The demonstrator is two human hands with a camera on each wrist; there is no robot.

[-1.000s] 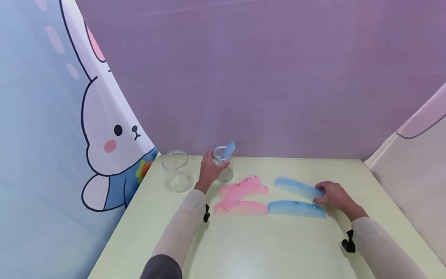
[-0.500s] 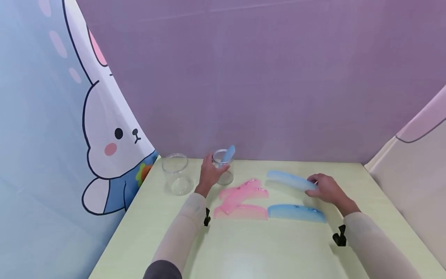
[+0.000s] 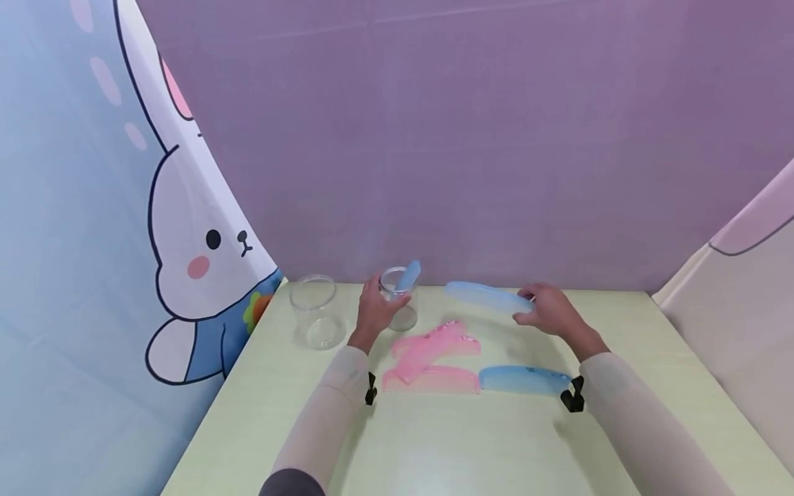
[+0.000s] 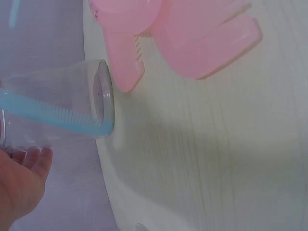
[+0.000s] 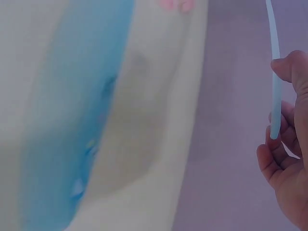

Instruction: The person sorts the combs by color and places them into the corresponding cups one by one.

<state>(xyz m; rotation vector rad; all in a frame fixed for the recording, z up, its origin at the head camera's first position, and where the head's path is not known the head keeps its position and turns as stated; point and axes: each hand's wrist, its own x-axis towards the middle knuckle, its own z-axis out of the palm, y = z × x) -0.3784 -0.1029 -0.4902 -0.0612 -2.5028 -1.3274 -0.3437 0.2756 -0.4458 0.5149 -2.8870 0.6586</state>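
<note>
From the head view, two clear jars stand at the far left of the pale green table (image 3: 434, 441): the empty jar (image 3: 315, 310) nearer the rabbit curtain (image 3: 186, 262), and a smaller jar (image 3: 400, 303) with one blue comb (image 3: 407, 275) standing tilted in it, its tip poking above the rim. The left hand (image 3: 374, 310) wraps round this smaller jar, fingers curled on its side. The right hand (image 3: 548, 310) pinches the end of a second blue comb (image 3: 486, 297), lifted off the table and lying level, its free end pointing toward the smaller jar but well short of it. On the table lie the pink combs (image 3: 431, 355) in a loose overlapping heap, and just beside them a third blue comb (image 3: 524, 379) lying flat. The left wrist view shows what the head view cannot — the jar (image 4: 62, 103) from close by, with the comb (image 4: 53, 115) reaching down to its base, the pink combs (image 4: 178, 33) just beside it, and fingertips (image 4: 29, 163) against the glass. The right wrist view shows the held comb (image 5: 274, 72) edge-on — a thin strip clamped between thumb and curled fingers (image 5: 284, 159) — with the flat blue comb (image 5: 77, 120) blurred on the table below.
</note>
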